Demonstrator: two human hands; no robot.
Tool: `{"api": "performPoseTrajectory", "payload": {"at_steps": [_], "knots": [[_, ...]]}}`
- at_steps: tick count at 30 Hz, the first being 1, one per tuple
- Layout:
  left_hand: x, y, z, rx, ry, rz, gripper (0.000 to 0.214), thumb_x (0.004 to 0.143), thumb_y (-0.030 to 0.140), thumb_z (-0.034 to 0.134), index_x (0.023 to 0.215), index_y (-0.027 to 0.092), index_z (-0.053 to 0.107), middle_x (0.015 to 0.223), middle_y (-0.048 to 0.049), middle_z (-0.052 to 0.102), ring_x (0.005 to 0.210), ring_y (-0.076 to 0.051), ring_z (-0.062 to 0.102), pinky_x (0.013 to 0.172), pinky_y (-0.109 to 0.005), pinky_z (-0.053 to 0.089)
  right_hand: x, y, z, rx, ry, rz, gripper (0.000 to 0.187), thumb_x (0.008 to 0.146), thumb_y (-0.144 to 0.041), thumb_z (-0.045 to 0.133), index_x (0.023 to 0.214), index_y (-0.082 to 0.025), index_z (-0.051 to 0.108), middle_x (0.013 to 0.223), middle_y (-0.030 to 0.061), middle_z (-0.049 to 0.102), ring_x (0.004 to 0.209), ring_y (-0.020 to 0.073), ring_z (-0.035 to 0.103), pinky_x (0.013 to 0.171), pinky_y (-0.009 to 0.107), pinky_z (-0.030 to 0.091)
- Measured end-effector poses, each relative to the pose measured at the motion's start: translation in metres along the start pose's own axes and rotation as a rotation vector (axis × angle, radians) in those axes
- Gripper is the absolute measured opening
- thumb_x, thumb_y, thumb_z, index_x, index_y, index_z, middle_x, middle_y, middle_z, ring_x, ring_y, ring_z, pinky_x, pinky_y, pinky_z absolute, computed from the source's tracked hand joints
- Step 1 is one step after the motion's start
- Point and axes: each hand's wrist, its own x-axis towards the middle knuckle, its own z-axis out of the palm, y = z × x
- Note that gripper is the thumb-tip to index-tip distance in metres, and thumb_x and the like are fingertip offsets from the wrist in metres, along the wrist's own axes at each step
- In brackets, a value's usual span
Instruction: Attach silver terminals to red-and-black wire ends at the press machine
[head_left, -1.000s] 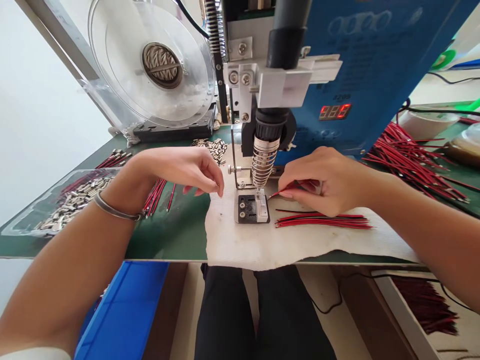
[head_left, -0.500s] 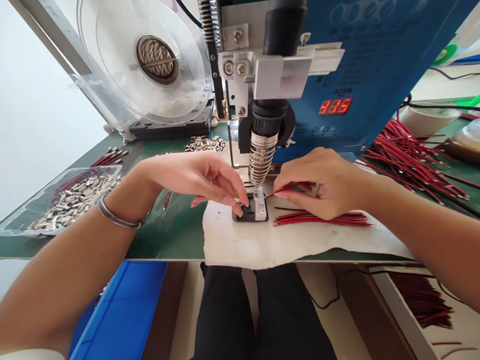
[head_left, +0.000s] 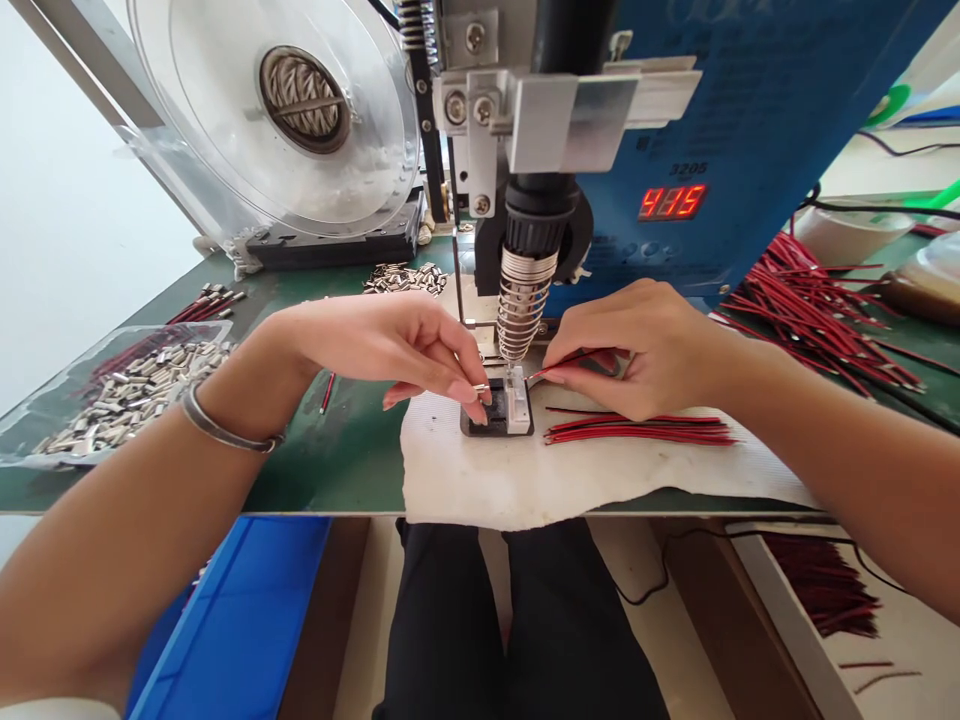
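My left hand pinches a small metal connector between thumb and fingertips, at the left side of a small black fixture. A whitish block sits on the fixture's right part. Directly above it points the tip of a soldering head wrapped in a wire spring. From the right, my right hand pinches a thin red and black wire, its end reaching toward the block. Whether the wire end touches anything is too small to tell. Below that hand lies a bundle of red and black wires.
A white cloth lies under the fixture. Metal connectors fill a clear tray at left; more lie in a heap behind. A blue machine and a clear spool stand behind. Loose wires are piled right.
The view has shifted slightly, so the scene sits a little higher and further left. Both hands keep their pinches near the fixture, with only small finger movements.
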Motion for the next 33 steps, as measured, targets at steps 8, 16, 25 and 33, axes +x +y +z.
{"api": "performPoseTrajectory", "payload": {"at_steps": [8, 16, 25, 33], "knots": [[-0.004, 0.002, -0.004, 0.117, -0.010, 0.041, 0.016, 0.088, 0.036, 0.079, 0.090, 0.020, 0.082, 0.084, -0.0080, 0.085, 0.070, -0.019, 0.074, 0.059, -0.028, 0.054, 0.000, 0.002, 0.000, -0.015, -0.010, 0.008, 0.016, 0.103, -0.022, 0.067, 0.090, -0.027, 0.076, 0.080, 0.0008, 0.078, 0.062, 0.0173, 0.062, 0.063, 0.034, 0.045], [-0.002, 0.002, 0.001, 0.136, 0.083, 0.113, 0.011, 0.086, 0.029, 0.075, 0.077, 0.021, 0.076, 0.078, -0.0070, 0.083, 0.070, -0.021, 0.074, 0.066, -0.033, 0.059, 0.000, 0.004, 0.000, -0.017, -0.007, -0.039, 0.015, 0.100, -0.018, 0.068, 0.088, -0.025, 0.074, 0.077, -0.0010, 0.076, 0.057, 0.0143, 0.056, 0.060, 0.032, 0.042], [0.003, 0.000, 0.008, 0.153, 0.117, 0.193, 0.011, 0.084, 0.023, 0.071, 0.073, 0.021, 0.073, 0.065, -0.0014, 0.075, 0.062, -0.016, 0.067, 0.062, -0.028, 0.052, 0.000, 0.003, -0.001, -0.017, -0.016, -0.073, 0.016, 0.098, -0.014, 0.066, 0.086, -0.023, 0.072, 0.073, -0.0031, 0.072, 0.053, 0.0112, 0.050, 0.058, 0.029, 0.039], [0.007, -0.002, 0.013, 0.172, 0.123, 0.210, 0.012, 0.085, 0.022, 0.072, 0.073, 0.020, 0.073, 0.062, -0.0015, 0.075, 0.055, -0.015, 0.066, 0.056, -0.026, 0.051, -0.001, 0.004, -0.002, -0.017, -0.021, -0.069, 0.016, 0.101, -0.018, 0.067, 0.086, -0.024, 0.072, 0.072, -0.0026, 0.072, 0.056, 0.0127, 0.054, 0.060, 0.030, 0.041]]}}
